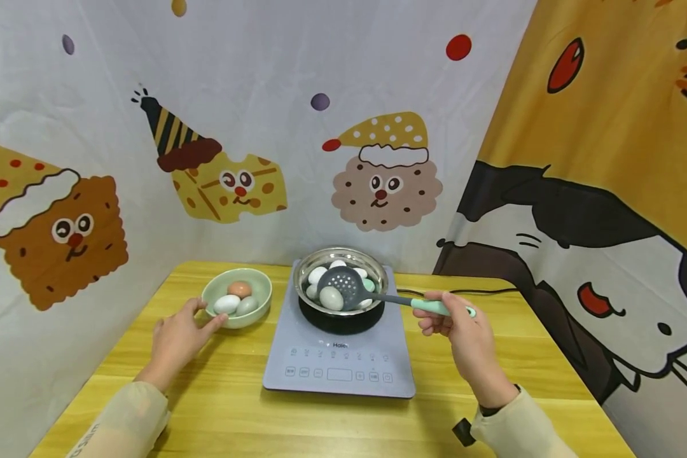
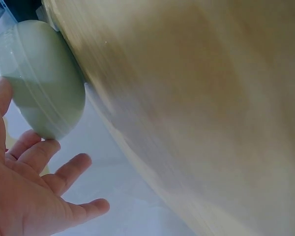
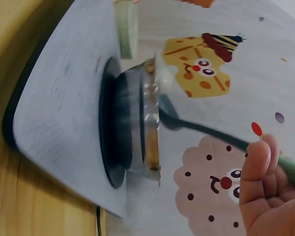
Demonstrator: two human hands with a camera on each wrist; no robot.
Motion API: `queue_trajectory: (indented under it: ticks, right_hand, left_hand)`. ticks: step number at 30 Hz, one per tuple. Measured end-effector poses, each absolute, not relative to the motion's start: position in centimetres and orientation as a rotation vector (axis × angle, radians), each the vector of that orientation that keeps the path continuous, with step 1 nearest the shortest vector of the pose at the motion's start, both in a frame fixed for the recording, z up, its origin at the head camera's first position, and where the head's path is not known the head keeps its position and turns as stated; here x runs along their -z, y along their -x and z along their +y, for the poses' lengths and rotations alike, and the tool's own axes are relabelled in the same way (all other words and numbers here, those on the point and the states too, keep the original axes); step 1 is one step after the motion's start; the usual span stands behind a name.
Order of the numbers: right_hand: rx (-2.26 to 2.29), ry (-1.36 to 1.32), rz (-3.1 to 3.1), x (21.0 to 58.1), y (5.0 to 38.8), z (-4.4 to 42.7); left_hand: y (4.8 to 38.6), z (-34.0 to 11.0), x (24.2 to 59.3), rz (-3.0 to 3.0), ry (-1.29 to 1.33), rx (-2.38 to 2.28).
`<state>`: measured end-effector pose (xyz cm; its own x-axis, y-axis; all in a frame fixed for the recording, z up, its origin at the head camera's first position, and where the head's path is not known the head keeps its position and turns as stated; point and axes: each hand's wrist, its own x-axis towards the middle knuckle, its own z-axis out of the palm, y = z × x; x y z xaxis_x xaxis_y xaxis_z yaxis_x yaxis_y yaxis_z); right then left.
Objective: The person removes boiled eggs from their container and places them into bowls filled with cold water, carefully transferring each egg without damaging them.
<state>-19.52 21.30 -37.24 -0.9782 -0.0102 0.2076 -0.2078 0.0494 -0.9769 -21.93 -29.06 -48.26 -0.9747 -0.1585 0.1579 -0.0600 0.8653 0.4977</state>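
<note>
The right hand point(image 1: 466, 334) grips the mint handle of a grey slotted skimmer point(image 1: 340, 283); in the right wrist view the fingers and thumb of that hand point(image 3: 273, 191) close round the handle. A grey-green egg point(image 1: 331, 298) lies at the skimmer's bowl, over a steel pot point(image 1: 380, 280) holding several white and pale eggs. At the left, the left hand point(image 1: 177, 337) holds the near-left side of a pale green bowl point(image 1: 266, 296) between thumb and fingers. Inside are a brown egg point(image 1: 240, 289), a white egg point(image 1: 226, 305) and a grey-green egg point(image 1: 247, 306). The left wrist view shows this hand point(image 2: 34, 187) against the bowl point(image 2: 44, 78), other fingers spread.
Under the pot, a grey induction cooker point(image 1: 340, 356) stands on the wooden table point(image 1: 223, 407). A black cable point(image 1: 481, 291) runs along the back right. Printed cloth point(image 1: 263, 76) hangs behind and beside the table. A small black object point(image 1: 464, 432) is near the right sleeve.
</note>
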Motion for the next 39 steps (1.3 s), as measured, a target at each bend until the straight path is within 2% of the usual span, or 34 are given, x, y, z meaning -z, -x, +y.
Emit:
queue_trajectory:
  ticks: [9, 17, 26, 31, 39]
  right_hand:
    - [-2.253, -0.115, -2.061, 35.2, 20.4, 20.0]
    - [-2.333, -0.171, -2.058, 34.9, 22.0, 13.4]
    - [-2.374, -0.332, -2.101, 37.1, 23.9, 5.7]
    - [-2.002, -0.597, -2.323, 38.9, 23.6, 3.4]
    - [-0.888, -1.138, -2.46, 40.4, 22.1, 3.1]
  left_hand:
    - [22.2, -28.8, 47.9, -2.802, -0.113, 0.696]
    - [22.2, -29.0, 47.5, -2.861, -0.134, 0.626]
    - [22.3, -29.2, 47.3, -2.911, -0.175, 0.652]
    - [22.4, -29.1, 47.1, -2.933, -0.192, 0.666]
    - [22.3, -29.2, 47.1, -2.939, -0.175, 0.677]
